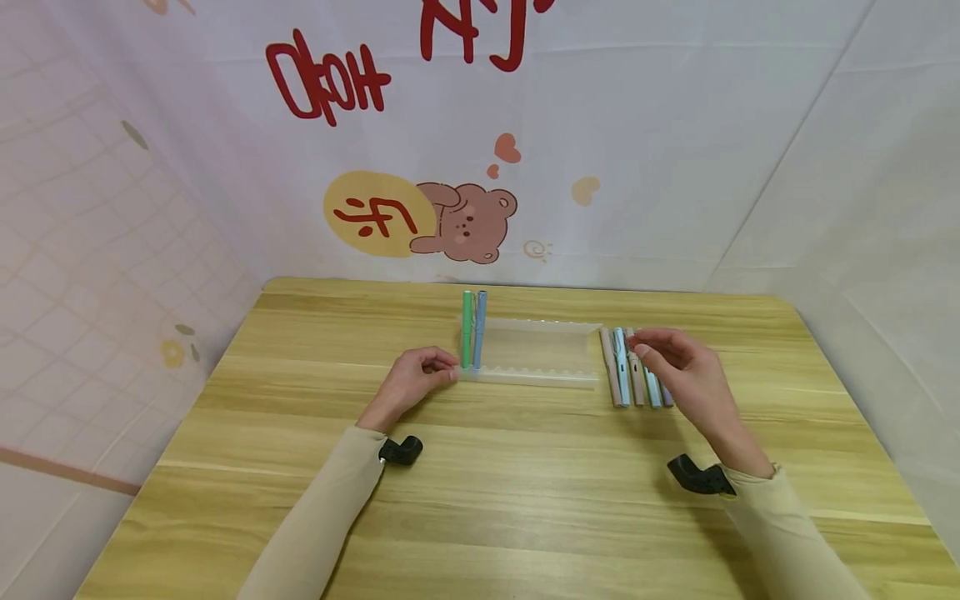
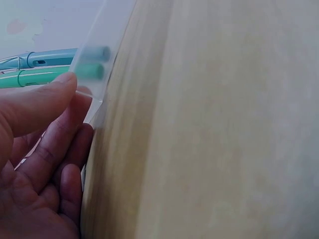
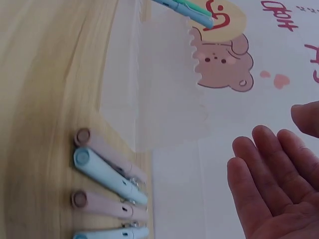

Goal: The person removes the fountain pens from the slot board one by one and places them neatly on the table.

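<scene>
A translucent pen rack (image 1: 536, 380) with a notched edge stands on the table. My left hand (image 1: 416, 379) pinches its left front corner, the thumb pressing the front strip in the left wrist view. A green pen (image 1: 467, 329) and a blue pen (image 1: 480, 329) stand side by side in the rack's left end. To the right of the rack lies a row of several capped pens, among them a pinkish pen (image 3: 107, 152) and a light blue pen (image 3: 107, 172). Over that row hovers my right hand (image 1: 693, 379), fingers loosely extended and nothing in them.
The wooden table (image 1: 510, 492) meets a white cloth backdrop (image 1: 637, 108) printed with a bear (image 1: 472, 225) and red characters. More cloth hangs along both sides. Each wrist wears a black camera mount, such as the right mount (image 1: 697, 477).
</scene>
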Motion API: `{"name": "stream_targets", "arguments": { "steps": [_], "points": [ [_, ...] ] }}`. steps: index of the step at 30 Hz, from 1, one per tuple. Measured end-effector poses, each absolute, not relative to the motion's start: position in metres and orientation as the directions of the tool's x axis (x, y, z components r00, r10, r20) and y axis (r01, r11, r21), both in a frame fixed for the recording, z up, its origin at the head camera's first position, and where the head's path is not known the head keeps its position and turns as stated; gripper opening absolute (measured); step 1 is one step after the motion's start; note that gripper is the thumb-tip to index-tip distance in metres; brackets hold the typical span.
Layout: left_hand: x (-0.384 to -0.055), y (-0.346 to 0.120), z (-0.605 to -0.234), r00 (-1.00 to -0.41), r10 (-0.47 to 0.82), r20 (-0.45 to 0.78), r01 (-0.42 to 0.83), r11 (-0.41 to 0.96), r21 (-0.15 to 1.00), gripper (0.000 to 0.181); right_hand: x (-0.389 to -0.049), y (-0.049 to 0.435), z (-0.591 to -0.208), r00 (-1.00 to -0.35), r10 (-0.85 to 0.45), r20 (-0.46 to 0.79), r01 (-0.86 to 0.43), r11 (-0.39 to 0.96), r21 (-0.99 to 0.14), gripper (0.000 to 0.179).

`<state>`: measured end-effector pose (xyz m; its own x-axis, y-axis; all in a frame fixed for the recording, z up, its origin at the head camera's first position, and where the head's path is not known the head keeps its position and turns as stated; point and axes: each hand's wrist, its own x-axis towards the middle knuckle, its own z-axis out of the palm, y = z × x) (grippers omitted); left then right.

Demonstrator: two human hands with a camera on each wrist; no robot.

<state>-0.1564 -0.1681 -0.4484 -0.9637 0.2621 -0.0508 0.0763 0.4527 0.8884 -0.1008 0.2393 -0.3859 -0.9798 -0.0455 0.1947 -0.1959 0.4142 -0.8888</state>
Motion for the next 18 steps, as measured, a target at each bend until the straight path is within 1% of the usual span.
{"name": "stream_targets", "arguments": {
  "steps": [5, 14, 18],
  "points": [
    [-0.157, -0.168, -0.449, -0.963, 0.266, -0.044, 0.083, 0.45, 0.889, 0.016, -0.104, 0.225, -0.388, -0.972, -0.1, 0.211, -0.233, 0.396, -0.888, 0.031],
    [-0.159, -0.168, -0.451, -0.964, 0.259, -0.056, 0.071, 0.455, 0.888, 0.016, -0.114, 0.201, -0.394, -0.966, -0.167, 0.198, -0.245, 0.337, -0.909, 0.03],
    [-0.159, -0.168, -0.45, -0.963, 0.263, -0.053, 0.076, 0.457, 0.886, 0.015, -0.117, 0.19, -0.397, -0.965, -0.183, 0.187, -0.241, 0.335, -0.911, 0.029]
  ]
}}
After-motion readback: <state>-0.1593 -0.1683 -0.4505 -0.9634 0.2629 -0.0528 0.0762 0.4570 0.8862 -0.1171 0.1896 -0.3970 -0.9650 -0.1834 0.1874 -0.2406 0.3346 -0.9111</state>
